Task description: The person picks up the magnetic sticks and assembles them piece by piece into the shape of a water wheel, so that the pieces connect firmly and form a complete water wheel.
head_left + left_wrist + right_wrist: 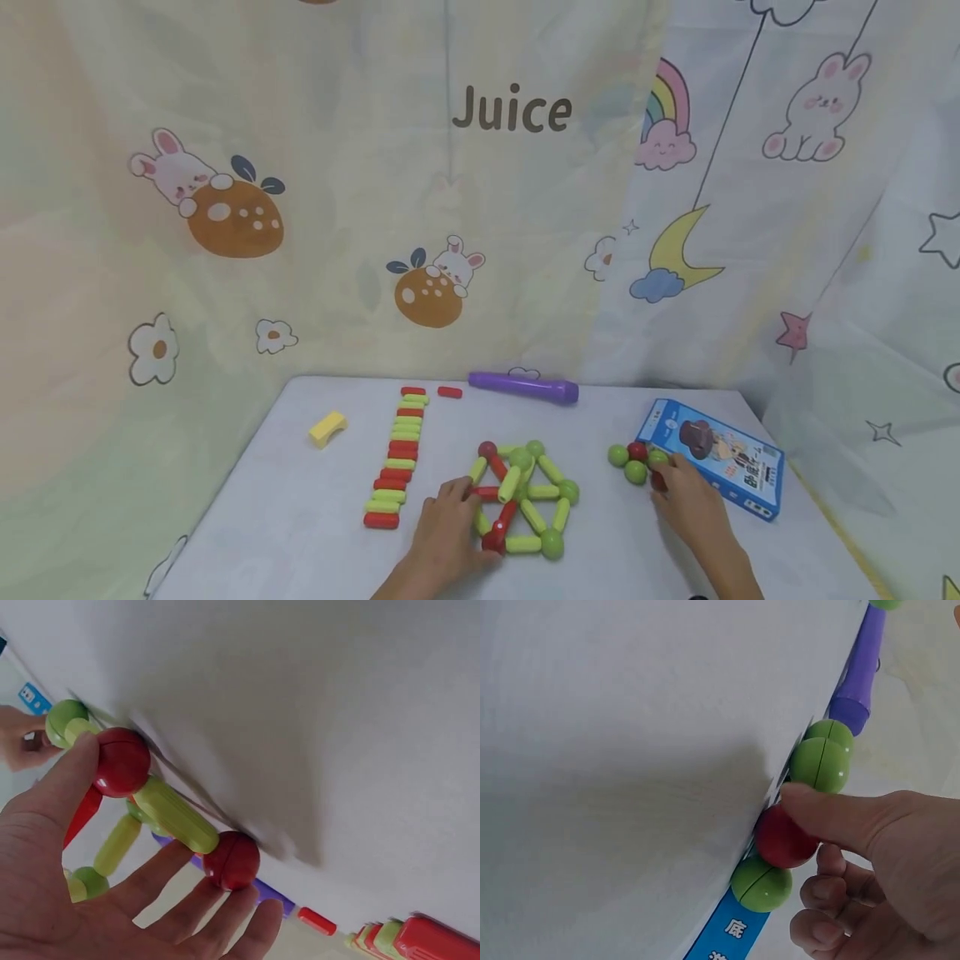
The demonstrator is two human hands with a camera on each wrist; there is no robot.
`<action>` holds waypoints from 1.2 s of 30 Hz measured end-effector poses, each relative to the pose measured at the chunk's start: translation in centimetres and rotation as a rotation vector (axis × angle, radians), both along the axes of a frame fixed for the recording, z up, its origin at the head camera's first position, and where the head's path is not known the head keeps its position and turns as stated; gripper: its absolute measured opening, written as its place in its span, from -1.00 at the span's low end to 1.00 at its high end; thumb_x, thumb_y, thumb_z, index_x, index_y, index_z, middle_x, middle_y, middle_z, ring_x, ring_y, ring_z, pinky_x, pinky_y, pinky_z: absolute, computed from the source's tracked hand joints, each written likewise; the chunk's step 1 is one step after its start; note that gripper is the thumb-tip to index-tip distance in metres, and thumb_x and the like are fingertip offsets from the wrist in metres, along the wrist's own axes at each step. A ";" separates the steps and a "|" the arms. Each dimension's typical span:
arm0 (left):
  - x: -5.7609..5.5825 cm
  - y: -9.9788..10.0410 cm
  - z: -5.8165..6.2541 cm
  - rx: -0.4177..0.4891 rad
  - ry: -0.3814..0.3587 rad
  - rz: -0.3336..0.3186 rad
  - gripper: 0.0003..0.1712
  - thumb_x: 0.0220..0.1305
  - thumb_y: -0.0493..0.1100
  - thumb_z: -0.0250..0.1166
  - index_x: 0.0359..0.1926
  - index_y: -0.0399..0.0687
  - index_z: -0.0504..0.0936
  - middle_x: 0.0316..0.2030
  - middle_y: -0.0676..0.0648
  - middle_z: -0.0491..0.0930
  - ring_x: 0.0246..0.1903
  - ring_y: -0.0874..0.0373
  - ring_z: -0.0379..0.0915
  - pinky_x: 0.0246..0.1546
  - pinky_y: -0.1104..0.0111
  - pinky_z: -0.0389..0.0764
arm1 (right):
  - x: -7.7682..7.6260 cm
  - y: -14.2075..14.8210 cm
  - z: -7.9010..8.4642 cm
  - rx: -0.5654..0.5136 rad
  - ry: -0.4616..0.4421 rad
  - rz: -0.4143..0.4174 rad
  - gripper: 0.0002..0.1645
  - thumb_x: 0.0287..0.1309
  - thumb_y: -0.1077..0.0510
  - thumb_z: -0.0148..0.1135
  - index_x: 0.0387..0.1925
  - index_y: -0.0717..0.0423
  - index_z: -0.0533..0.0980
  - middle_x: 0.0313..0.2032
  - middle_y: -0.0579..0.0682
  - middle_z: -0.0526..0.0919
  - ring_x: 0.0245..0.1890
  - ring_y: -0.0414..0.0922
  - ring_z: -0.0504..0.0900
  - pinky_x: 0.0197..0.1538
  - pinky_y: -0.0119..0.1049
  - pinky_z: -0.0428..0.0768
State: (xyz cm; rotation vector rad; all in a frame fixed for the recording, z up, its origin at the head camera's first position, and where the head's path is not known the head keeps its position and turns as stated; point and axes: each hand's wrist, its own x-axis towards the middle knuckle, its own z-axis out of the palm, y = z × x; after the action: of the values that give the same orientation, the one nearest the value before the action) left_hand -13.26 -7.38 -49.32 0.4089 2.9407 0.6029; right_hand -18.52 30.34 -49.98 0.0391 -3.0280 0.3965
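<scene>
The left forearm (403, 577) is angled inward from below, and the left grip (453, 525) is turned palm down, its thumb (64, 780) extended and its fingers (157, 877) splayed and only slightly bent. Well apart from it, the right forearm (729, 560) is slanted inward; at the right grip (684, 493), the right thumb (847, 819) is stretched forward and the right fingers (829, 892) are curled.

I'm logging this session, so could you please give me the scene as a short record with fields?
Left grip: holds the ball-and-rod frame at a red corner ball
Right grip: pinches a loose red ball beside green balls
Rod row: red and yellow-green, left of the frame
Single red rod: right of the row's far end
Purple stick: far table edge
Blue box: table's right side
Yellow block: left of the row
</scene>
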 end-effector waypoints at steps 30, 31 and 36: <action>1.5 3.2 0.2 -0.111 -0.012 0.128 -0.04 -0.17 0.39 0.72 -0.01 -0.32 0.73 0.15 -0.29 0.60 0.01 -0.21 0.42 0.05 -0.21 0.59 | 8.1 -11.8 6.2 -0.611 0.026 0.287 -0.63 0.23 0.02 0.59 0.04 -0.04 0.73 -0.23 -0.27 0.77 -0.28 -0.36 0.61 -0.28 -0.41 0.66; 1.5 3.3 0.3 -0.119 -0.013 0.128 -0.03 -0.16 0.41 0.72 -0.01 -0.32 0.74 0.15 -0.29 0.59 0.03 -0.22 0.43 0.07 -0.22 0.59 | 8.3 -12.5 6.0 -0.649 0.006 0.316 -0.62 0.25 0.01 0.59 0.06 -0.01 0.73 -0.21 -0.25 0.78 -0.28 -0.36 0.62 -0.29 -0.40 0.67; 1.7 3.6 0.5 -0.160 0.008 0.128 -0.05 -0.12 0.45 0.67 -0.05 -0.30 0.75 0.05 -0.26 0.58 -0.02 -0.21 0.44 0.06 -0.18 0.63 | 8.7 -15.1 4.6 -0.750 -0.015 0.353 -0.57 0.23 0.04 0.60 0.06 0.14 0.71 -0.19 -0.14 0.82 -0.30 -0.32 0.66 -0.30 -0.39 0.70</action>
State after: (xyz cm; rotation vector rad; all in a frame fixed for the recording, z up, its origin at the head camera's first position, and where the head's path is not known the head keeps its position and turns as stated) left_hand -11.57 -3.80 -48.79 0.2083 3.0115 0.3757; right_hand -9.82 15.25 -45.40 0.5122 -2.6684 1.5158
